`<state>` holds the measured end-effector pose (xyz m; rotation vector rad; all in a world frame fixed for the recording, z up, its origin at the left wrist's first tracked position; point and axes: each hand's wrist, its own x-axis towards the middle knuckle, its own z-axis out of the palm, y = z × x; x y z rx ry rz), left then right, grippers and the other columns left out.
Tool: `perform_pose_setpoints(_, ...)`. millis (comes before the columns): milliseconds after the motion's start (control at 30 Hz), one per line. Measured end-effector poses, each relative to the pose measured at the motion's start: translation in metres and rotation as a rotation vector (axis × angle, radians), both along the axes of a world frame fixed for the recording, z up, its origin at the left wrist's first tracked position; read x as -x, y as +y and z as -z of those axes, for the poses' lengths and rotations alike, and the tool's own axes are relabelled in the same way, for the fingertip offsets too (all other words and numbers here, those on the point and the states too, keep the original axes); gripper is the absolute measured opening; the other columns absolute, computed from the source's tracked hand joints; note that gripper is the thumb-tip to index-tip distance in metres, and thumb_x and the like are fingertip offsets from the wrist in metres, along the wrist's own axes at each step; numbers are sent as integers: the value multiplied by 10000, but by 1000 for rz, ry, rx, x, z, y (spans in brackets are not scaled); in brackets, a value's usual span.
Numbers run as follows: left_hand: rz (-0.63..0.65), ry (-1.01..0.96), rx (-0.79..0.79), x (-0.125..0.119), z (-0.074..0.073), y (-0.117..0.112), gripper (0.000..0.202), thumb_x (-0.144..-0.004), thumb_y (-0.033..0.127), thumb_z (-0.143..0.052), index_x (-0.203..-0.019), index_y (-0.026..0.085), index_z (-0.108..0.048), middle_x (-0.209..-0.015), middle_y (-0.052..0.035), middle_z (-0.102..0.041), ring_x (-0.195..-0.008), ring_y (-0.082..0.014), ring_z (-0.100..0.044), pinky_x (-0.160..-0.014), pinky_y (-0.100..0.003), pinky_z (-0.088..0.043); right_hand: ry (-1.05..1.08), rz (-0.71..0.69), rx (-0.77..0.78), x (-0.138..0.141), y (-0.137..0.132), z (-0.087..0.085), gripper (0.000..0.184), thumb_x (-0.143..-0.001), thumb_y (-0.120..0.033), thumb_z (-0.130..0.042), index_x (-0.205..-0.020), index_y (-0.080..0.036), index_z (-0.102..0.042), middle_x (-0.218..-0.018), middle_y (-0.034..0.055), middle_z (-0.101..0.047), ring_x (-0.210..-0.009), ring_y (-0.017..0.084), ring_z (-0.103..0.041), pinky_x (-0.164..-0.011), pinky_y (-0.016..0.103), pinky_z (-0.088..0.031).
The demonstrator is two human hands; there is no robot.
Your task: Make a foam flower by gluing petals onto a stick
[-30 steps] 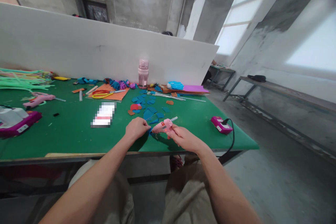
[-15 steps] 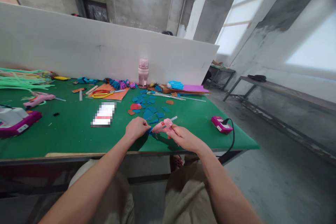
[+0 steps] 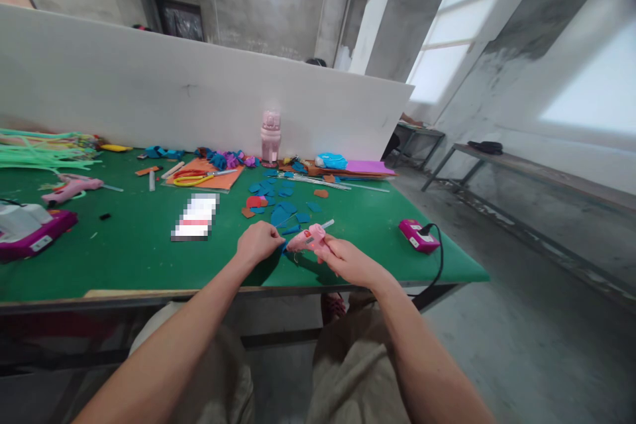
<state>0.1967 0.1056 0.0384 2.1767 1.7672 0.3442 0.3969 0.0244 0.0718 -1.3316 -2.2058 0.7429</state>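
My right hand [image 3: 348, 260] is closed round the handle of a pink hot glue gun [image 3: 308, 237], with a clear glue stick [image 3: 328, 224] poking out of its back end. The gun's nozzle points left, close to a small blue felt piece [image 3: 285, 247]. My left hand [image 3: 260, 242] pinches that piece between thumb and fingers, just above the table. Most of the piece is hidden by the fingertips. Beyond the hands lie several cut blue felt pieces [image 3: 281, 214] and a red round piece [image 3: 254, 202].
On the green table [image 3: 134, 258], scissors [image 3: 193, 177] lie on orange sheets, and a blurred white rectangle [image 3: 196, 217] is left of my hands. A pink bottle [image 3: 271, 139] stands by the white partition [image 3: 209, 86]. Magenta power strips sit right [image 3: 419, 236] and left [image 3: 54, 233]. Another glue gun [image 3: 74, 187] lies left.
Almost nothing differs. The view has shifted very slightly; both hands, the glue gun and the felt piece keep their places.
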Motion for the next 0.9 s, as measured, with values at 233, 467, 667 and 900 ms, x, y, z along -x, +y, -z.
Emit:
perform_pose_setpoints(233, -13, 6, 15, -1, -1, 0, 247, -659, 427, -547, -651, 227, -692, -701, -31, -680, -640, -153, -597, -497, -199, -364, 11, 0, 2, 1, 0, 0, 312, -885, -361, -310, -866, -168, -555, -758, 28, -571, -675, 141, -505, -679, 262, -383)
perform_pose_setpoints(467, 3, 1, 1, 0, 1, 0, 244, -664, 427, -539, -654, 234, -688, -714, -31, -678, -637, -157, -589, -513, -210, -372, 3, 3, 8, 1, 0, 0, 326, -887, -365, -302, -888, -165, -559, -769, 32, -573, -670, 140, -504, -677, 262, -383)
perform_pose_setpoints(667, 0, -9, -2, 0, 1, 0, 243, -660, 429, -536, -642, 231, -676, -694, -27, -669, -618, -155, -582, -478, -214, -336, -3, 10, 23, 0, 0, 0, 314, -882, -368, -313, -902, -169, -555, -804, 39, -583, -675, 142, -506, -670, 260, -387)
perform_pose_setpoints(900, 0, -1, 10, 0, 0, 0, 247, -664, 432, -538, -655, 229, -679, -712, -28, -671, -625, -155, -584, -493, -217, -348, -17, 15, 0, 0, 0, 0, 316, -883, -362, -311, -877, -160, -555, -799, 43, -580, -676, 142, -502, -669, 257, -384)
